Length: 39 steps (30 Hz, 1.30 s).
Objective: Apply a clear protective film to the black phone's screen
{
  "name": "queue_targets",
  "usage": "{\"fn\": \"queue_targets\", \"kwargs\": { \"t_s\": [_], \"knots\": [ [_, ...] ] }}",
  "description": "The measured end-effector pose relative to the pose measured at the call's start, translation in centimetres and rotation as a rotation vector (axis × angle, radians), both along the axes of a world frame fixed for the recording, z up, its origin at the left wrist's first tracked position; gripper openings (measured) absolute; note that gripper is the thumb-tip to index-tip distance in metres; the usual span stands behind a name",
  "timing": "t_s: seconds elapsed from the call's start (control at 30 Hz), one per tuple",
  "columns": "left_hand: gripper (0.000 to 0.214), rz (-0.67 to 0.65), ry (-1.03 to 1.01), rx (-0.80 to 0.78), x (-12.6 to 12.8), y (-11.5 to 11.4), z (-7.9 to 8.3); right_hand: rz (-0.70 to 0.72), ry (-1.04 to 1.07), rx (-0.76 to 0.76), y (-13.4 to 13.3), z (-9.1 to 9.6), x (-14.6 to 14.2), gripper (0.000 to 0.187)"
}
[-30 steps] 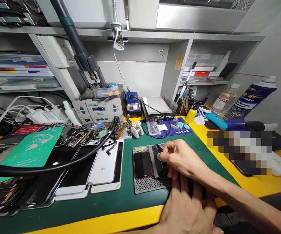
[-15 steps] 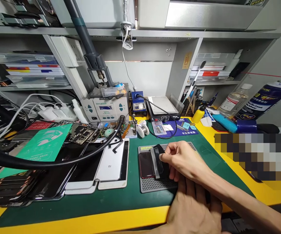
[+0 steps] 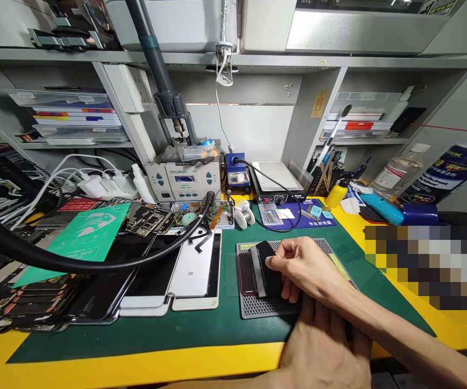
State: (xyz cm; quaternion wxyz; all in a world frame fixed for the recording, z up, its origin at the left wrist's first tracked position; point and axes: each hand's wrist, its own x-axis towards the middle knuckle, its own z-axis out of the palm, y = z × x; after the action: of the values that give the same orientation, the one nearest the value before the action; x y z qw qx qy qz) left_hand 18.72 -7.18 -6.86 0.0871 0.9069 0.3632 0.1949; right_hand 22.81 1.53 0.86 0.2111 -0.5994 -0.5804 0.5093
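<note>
Right now, the right hand (image 3: pixel 310 267) reaches in from the counter's right side with its grip clenched, the thumb and fingertips (image 3: pixel 272 262) pressed onto a black sheet (image 3: pixel 269 278). That sheet lies over the right part of a dark phone with a red edge (image 3: pixel 246 274). A clear plastic strip (image 3: pixel 258 273) runs across the phone, between the phone's bare glass and the black sheet. The phone lies flat on a grey perforated silicone mat (image 3: pixel 274 307), which sits on a green cutting mat (image 3: pixel 225 329) toward the counter's (image 3: pixel 136 367) front edge. The left hand (image 3: pixel 322 351) is released and open, near that front edge, its fingers just below the silicone mat and partly under the right wrist. Just left of the silicone mat lies a white Mi phone (image 3: pixel 191 273). Farther back, a solder spool (image 3: pixel 244 218) stands beside a soldering station (image 3: pixel 182 181), and a black hot-air hose (image 3: pixel 95 265) curves across the counter's left side.
</note>
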Motion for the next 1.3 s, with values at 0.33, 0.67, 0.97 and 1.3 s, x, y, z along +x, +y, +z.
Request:
{"fn": "queue_targets", "kwargs": {
  "t_s": [0.33,0.67,0.97,1.3],
  "knots": [
    [0.095,-0.024,0.046,-0.019,0.29,0.08,-0.55,0.019,-0.009,-0.003,0.09,0.25,-0.57,0.017],
    [0.095,-0.036,0.127,-0.097,0.39,0.16,-0.21,0.03,-0.008,-0.005,-0.01,0.07,-0.59,0.017],
    [0.091,-0.05,0.13,-0.101,0.52,-0.07,-0.28,0.034,-0.02,0.013,-0.02,-0.26,-0.55,0.018],
    [0.092,-0.07,0.175,-0.109,0.38,0.32,0.1,0.024,-0.044,0.026,-0.03,-0.33,-0.81,0.016]
  ]
}}
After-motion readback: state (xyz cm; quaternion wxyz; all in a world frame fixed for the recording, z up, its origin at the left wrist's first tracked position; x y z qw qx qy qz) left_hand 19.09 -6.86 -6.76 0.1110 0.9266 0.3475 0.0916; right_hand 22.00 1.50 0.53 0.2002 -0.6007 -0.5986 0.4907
